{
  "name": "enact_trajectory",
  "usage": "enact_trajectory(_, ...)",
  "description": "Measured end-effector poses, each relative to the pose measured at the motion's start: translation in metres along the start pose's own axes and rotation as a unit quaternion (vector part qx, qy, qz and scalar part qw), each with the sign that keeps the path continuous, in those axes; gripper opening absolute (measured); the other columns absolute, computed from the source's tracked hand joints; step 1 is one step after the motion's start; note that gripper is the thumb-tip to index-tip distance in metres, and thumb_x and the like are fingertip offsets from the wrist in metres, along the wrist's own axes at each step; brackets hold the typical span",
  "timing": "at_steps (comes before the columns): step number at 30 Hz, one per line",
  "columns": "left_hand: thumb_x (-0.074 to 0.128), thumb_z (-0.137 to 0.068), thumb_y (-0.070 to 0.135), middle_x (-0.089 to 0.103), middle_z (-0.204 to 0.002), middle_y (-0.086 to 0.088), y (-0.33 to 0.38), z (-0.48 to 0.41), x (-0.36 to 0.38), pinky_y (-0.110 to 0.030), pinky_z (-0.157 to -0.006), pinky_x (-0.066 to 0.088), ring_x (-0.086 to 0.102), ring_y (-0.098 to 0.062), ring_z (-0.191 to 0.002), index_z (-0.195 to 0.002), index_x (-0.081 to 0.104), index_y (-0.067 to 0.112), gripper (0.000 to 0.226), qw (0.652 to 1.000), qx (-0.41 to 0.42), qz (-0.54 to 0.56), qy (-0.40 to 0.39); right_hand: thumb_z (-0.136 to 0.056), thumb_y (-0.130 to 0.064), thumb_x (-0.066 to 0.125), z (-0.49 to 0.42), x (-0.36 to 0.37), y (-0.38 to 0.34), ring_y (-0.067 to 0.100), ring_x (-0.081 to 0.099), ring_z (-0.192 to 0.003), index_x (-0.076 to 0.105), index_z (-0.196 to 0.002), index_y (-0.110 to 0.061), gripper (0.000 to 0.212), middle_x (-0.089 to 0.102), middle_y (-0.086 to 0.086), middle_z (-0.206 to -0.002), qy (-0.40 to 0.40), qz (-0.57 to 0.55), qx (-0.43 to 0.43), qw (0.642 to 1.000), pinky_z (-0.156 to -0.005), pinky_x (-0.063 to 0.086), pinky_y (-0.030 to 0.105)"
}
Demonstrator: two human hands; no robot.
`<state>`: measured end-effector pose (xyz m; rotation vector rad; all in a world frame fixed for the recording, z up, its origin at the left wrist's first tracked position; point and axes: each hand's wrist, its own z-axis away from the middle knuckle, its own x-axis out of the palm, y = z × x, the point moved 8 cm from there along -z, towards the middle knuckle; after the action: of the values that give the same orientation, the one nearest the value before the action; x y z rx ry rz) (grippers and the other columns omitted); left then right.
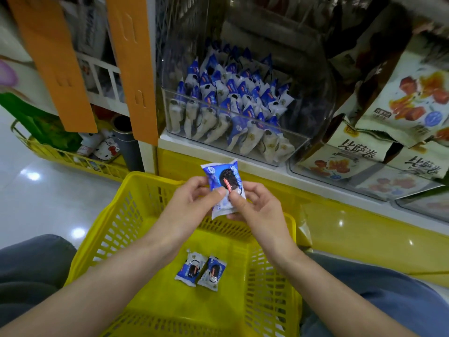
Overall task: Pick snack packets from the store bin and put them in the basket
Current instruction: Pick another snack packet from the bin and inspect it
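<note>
Both the left hand (194, 198) and right hand (252, 205) pinch one snack packet (224, 183) above the yellow basket (136, 215); two packets (200, 269) lie inside.

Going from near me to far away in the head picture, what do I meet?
two packets in the yellow basket → the held packet, gripped by left hand and right hand → the clear store bin of packets

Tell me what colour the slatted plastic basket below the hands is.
The slatted plastic basket is bright yellow, clearest in the head view.
</note>
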<state>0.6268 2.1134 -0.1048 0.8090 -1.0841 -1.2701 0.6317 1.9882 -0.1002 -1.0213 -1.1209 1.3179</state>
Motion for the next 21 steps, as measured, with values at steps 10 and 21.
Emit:
enact_trajectory(10,0.058,-0.087,0.015,0.074,-0.090,0.008,0.051,-0.006,-0.019,-0.015,-0.062,0.051,0.068,-0.003,-0.081,-0.107,0.060,0.022,0.021,0.997,0.062,0.054,-0.001,-0.089,-0.041,0.053,-0.008,0.037,-0.075,-0.007,0.061,-0.085,0.050,-0.102,-0.040,0.013,0.065,-0.025,-0.092,-0.069,0.280,-0.211,0.934,-0.070,0.046,0.007)
enact_trajectory(21,0.058,-0.088,0.011,0.067,-0.095,0.008,0.087,-0.034,-0.056,-0.006,-0.062,0.046,0.064,0.009,-0.074,-0.115,0.056,0.015,0.027,0.990,0.118,0.049,0.052,-0.096,-0.018,0.048,-0.167,0.059,-0.163,0.010,0.056,-0.098,0.058,-0.122,-0.005,0.030,0.061,0.008,-0.114,0.065,0.453,-0.262,0.850,-0.076,0.035,0.001)
